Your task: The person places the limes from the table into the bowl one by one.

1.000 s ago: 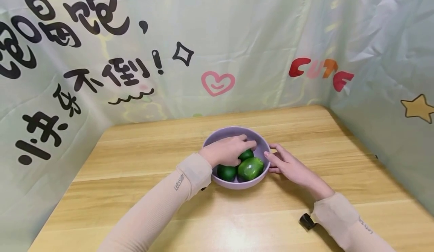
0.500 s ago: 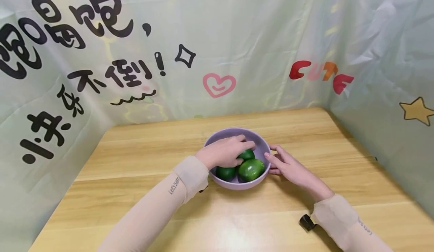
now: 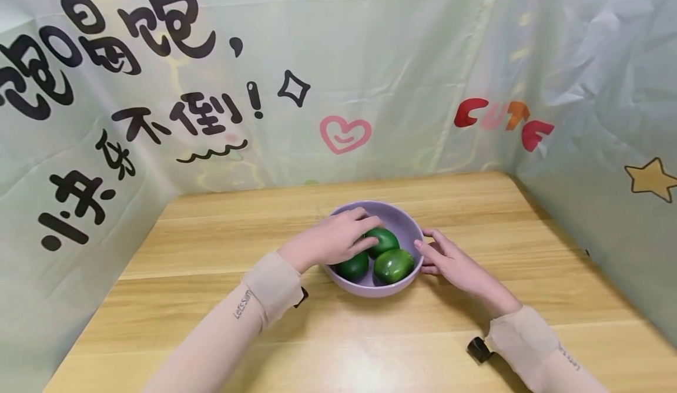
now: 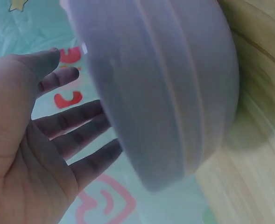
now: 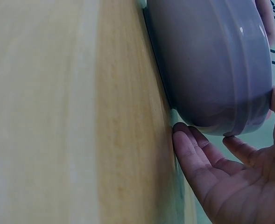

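A light purple bowl (image 3: 365, 291) stands on the wooden table and holds three glossy green oval fruits: a front right one (image 3: 394, 265), a rear one (image 3: 383, 242) and a left one (image 3: 353, 267), partly covered. My left hand (image 3: 338, 237) hovers over the bowl's left side with its fingers spread and nothing in them. In the left wrist view, its palm and fingers (image 4: 81, 121) show beyond the bowl's rim. My right hand (image 3: 449, 261) holds the bowl's right side, thumb over the rim and fingers along the outer wall, as the right wrist view also shows.
The wooden table (image 3: 370, 340) is bordered at the back and sides by a pale green printed curtain (image 3: 402, 87). A black wrist camera (image 3: 479, 350) sticks out from the right sleeve cuff, low over the tabletop.
My left hand has drawn back up and to the left off the rear fruit, which shows more fully now. My right hand has kept its hold on the bowl.
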The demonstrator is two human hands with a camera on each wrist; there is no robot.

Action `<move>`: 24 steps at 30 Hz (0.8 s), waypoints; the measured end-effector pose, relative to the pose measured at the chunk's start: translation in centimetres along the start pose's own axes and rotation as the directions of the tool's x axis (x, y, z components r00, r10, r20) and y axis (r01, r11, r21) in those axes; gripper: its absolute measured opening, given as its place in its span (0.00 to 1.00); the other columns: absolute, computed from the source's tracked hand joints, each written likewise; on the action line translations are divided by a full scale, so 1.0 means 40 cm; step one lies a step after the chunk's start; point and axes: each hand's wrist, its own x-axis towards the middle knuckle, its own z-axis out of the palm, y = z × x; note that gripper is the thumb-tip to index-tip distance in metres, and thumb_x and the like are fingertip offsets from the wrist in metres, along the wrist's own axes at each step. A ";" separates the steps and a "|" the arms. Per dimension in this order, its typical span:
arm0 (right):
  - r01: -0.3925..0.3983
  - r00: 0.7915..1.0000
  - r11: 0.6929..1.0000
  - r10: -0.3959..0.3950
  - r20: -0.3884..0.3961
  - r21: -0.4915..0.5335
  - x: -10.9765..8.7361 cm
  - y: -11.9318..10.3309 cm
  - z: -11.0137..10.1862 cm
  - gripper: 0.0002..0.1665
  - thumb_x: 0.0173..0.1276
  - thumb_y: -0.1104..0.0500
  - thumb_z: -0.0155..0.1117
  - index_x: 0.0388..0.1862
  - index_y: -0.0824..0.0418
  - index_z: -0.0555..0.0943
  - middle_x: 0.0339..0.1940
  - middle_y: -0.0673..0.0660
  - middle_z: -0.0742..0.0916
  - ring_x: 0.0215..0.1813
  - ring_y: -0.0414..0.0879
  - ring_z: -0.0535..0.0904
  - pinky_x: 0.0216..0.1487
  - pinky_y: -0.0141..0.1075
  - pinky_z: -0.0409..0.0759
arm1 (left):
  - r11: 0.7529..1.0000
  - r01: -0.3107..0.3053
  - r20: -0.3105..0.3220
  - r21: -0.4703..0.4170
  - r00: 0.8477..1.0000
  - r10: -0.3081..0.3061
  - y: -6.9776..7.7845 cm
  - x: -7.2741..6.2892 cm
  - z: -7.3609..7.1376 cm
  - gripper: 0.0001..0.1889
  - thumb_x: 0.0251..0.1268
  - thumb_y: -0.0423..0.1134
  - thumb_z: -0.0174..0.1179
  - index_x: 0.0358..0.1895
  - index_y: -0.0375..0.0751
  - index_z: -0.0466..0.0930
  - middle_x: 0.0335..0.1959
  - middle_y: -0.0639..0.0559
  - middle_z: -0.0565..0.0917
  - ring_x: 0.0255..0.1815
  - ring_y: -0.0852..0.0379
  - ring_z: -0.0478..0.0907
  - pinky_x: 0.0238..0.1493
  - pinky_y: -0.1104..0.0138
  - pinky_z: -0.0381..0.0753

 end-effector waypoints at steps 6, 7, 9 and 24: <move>-0.015 1.000 1.000 0.015 -0.012 0.000 0.000 0.004 -0.003 0.35 0.89 0.49 0.51 0.80 0.71 0.58 0.65 0.78 0.80 0.57 0.54 0.88 0.58 0.39 0.89 | 0.996 0.056 -0.068 -0.064 0.996 -0.060 -0.015 -0.045 -0.013 0.22 0.86 0.50 0.55 0.73 0.48 0.75 0.65 0.43 0.81 0.63 0.49 0.82 0.67 0.54 0.83; -0.017 1.000 1.000 0.017 -0.012 0.003 0.000 0.004 -0.004 0.35 0.89 0.49 0.51 0.80 0.71 0.58 0.65 0.78 0.80 0.57 0.54 0.88 0.58 0.39 0.89 | 0.996 0.062 -0.088 -0.063 0.994 -0.067 -0.018 -0.055 -0.015 0.22 0.85 0.50 0.56 0.74 0.48 0.75 0.65 0.43 0.81 0.63 0.48 0.82 0.67 0.54 0.83; -0.016 1.000 1.000 0.016 -0.010 0.008 0.001 0.005 -0.005 0.35 0.89 0.49 0.51 0.80 0.71 0.58 0.66 0.79 0.79 0.57 0.55 0.88 0.58 0.39 0.89 | 0.996 0.073 -0.138 -0.059 0.987 -0.081 -0.024 -0.074 -0.017 0.23 0.85 0.50 0.57 0.74 0.46 0.75 0.66 0.42 0.81 0.63 0.47 0.82 0.67 0.53 0.83; -0.022 1.000 0.997 0.022 -0.006 -0.069 -0.008 0.006 -0.025 0.37 0.89 0.47 0.51 0.81 0.71 0.57 0.68 0.80 0.79 0.61 0.59 0.88 0.60 0.44 0.89 | 0.925 0.366 -0.391 -0.105 0.840 -0.376 -0.055 -0.219 -0.018 0.27 0.82 0.49 0.61 0.76 0.40 0.73 0.69 0.34 0.79 0.69 0.35 0.80 0.69 0.42 0.81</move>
